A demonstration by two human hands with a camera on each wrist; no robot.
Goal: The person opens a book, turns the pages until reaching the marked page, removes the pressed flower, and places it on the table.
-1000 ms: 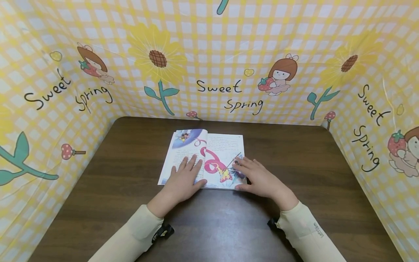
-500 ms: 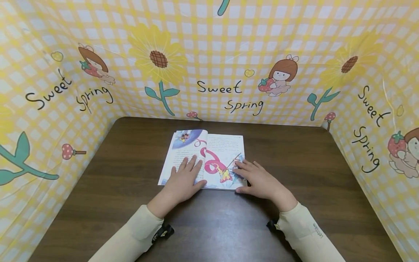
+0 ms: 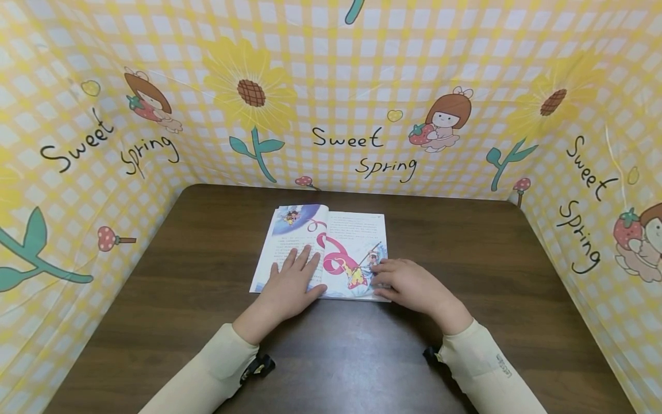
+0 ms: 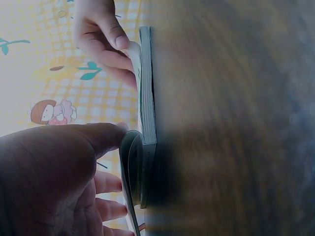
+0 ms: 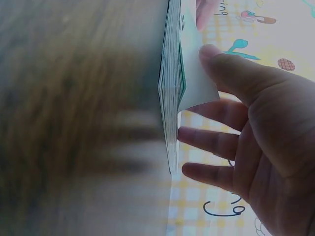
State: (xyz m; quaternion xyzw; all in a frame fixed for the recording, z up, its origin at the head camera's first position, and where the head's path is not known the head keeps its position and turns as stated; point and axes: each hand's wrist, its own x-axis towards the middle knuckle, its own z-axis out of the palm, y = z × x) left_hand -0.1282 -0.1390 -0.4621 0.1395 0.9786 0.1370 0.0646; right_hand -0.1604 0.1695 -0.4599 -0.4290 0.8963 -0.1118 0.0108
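An illustrated book (image 3: 349,230) lies spread on the dark wooden table, with text and a pink ribbon drawing across its pages. My left hand (image 3: 289,284) rests on the left page with fingers spread and straight; in the left wrist view its thumb (image 4: 106,135) lies on the curved page near the spine. At the lower right corner, my right hand (image 3: 414,284) pinches a page (image 5: 197,83) between thumb and index finger. That page's corner stands a little off the stack beneath it. The other right fingers are beside the book's edge.
A brown wooden table (image 3: 207,241) carries the book. Yellow checked cloth (image 3: 331,75) with flowers and lettering surrounds it at the back and both sides. Black straps (image 3: 257,368) show at the wrists below pale sleeves.
My right hand's fingers have drawn back toward the page's right edge and closed in on its corner, showing more of the drawing. The left hand and the book stay in place.
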